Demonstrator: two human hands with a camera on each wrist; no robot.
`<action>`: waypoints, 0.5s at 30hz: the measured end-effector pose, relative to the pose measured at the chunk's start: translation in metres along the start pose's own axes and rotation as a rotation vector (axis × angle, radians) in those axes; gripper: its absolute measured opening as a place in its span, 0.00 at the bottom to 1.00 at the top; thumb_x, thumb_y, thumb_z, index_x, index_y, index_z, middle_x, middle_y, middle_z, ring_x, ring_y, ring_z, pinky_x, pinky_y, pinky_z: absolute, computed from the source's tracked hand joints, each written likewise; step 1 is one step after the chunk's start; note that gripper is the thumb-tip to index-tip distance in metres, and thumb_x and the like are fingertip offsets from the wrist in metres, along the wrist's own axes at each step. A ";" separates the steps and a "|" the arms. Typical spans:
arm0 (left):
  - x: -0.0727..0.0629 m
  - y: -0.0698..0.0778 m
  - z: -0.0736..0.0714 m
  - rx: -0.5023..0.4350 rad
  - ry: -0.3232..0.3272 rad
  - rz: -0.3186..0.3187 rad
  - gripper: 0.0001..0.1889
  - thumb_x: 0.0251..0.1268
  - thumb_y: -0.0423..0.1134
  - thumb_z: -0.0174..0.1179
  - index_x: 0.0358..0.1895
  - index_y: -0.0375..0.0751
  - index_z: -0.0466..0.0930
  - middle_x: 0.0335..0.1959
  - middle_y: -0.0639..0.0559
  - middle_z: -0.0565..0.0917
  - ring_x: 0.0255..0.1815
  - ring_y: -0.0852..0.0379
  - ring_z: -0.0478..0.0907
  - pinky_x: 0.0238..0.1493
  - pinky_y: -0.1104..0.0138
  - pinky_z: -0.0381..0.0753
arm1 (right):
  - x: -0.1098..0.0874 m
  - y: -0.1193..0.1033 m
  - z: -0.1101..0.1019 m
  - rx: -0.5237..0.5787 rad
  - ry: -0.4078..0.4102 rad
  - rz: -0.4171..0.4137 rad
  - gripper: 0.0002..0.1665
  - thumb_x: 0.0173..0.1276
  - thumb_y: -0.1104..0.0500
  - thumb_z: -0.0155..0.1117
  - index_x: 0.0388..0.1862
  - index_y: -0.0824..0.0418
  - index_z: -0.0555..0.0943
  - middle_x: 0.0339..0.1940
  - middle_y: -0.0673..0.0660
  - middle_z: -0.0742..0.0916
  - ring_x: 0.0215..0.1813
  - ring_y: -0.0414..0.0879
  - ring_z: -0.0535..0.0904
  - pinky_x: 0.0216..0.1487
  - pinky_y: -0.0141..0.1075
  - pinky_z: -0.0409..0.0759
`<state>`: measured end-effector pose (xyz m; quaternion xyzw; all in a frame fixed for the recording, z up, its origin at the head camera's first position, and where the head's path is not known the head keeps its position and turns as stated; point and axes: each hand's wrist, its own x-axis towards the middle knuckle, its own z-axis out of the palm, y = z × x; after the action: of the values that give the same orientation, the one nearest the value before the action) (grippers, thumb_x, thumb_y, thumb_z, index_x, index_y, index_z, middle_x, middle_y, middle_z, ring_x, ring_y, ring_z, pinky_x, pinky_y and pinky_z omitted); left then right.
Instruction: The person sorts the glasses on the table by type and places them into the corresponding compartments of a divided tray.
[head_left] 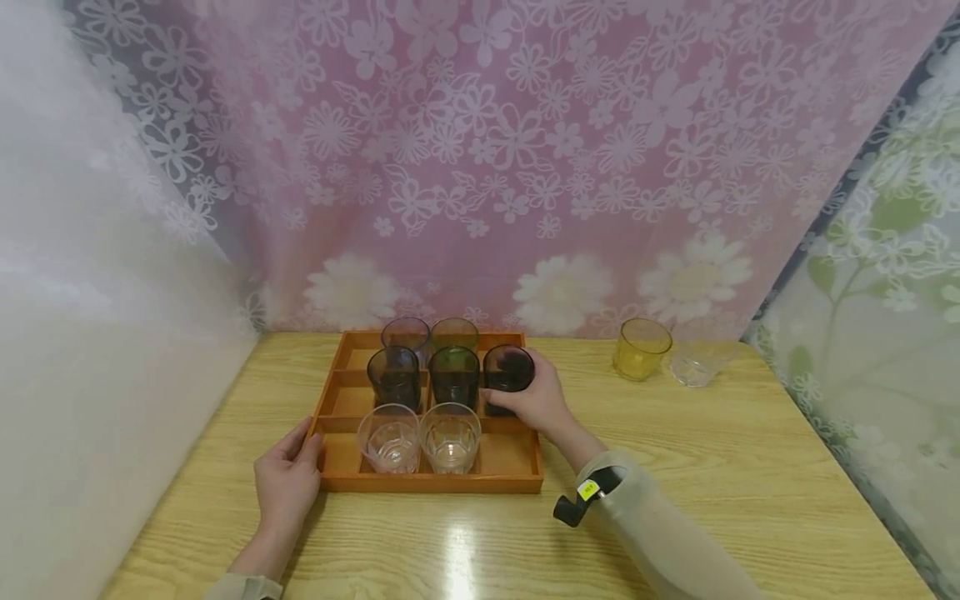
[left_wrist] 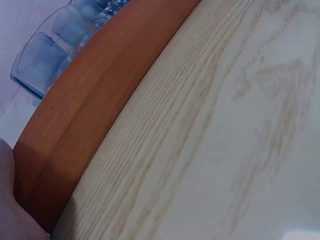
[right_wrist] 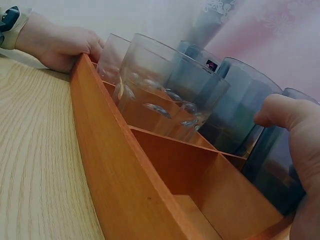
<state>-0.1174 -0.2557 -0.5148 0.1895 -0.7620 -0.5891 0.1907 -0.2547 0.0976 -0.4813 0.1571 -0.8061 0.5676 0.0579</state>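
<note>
A wooden tray (head_left: 431, 483) with compartments sits on the table, holding several drinking glasses. My left hand (head_left: 288, 479) grips its left wall near the front corner, thumb at the rim. At the right end of the middle row, my right hand (head_left: 542, 402) holds a dark purple glass (head_left: 510, 363), with the thumb on the near side. Beside that glass stand a dark green glass (head_left: 454, 371) and a dark grey glass (head_left: 394, 375). Two clear glasses (head_left: 390, 442) occupy the front row. In the right wrist view the purple glass (right_wrist: 272, 167) is low inside its compartment.
Behind them in the tray are a bluish glass (head_left: 406, 332) and an amber-green glass (head_left: 455, 331). A yellow glass (head_left: 642, 348) and a clear glass (head_left: 692, 367) stand on the table (head_left: 675, 467) at the back right. A flowered curtain (head_left: 480, 167) hangs behind.
</note>
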 end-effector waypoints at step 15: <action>0.003 -0.002 0.001 0.025 0.021 0.024 0.20 0.79 0.32 0.61 0.70 0.32 0.79 0.65 0.36 0.81 0.67 0.43 0.77 0.47 0.84 0.76 | 0.001 0.000 -0.007 0.078 -0.084 0.021 0.41 0.52 0.60 0.90 0.65 0.60 0.81 0.59 0.58 0.86 0.60 0.54 0.82 0.65 0.52 0.79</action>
<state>-0.1202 -0.2571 -0.5168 0.1888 -0.7696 -0.5751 0.2035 -0.2559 0.1037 -0.4786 0.1746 -0.7868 0.5919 0.0117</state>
